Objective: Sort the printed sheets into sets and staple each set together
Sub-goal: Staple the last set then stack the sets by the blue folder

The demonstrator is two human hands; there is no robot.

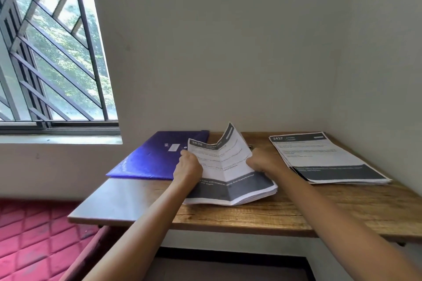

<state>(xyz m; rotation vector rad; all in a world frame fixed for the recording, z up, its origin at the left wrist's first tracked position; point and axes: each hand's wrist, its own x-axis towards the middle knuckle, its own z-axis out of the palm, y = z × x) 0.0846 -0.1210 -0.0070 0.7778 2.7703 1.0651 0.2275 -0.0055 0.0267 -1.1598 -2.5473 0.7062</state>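
- Far to the left of our left hand, a barred window (52,52) shows green leaves outside. Below it lies a red quilted pad (34,235).
- Just left of our left hand, a purple folder (150,157) lies flat on the wooden table (296,214). Its near corner hangs over the table's left edge.
- Our left hand (188,167) has its fingers curled round the left edge of the top sheet (222,157), the one headed 3638. The thumb side faces us, and the fingertips are hidden behind the paper.
- Between our two hands the top sheet is buckled into a sharp crease. Its far end stands up off the table, while its near end, with the dark band, rests on the middle stack (251,194).
- The middle stack lies on the table directly under and between our hands, and its near edge sits closer to us than our knuckles.
- Our right hand (262,162) grips the right edge of the same sheet with its fingers curled in. We cannot tell how many sheets it has taken.
- Just right of our right hand and apart from it, the right-hand stack (328,159), headed 2437, lies flat near the wall (376,75). Neither hand touches it.
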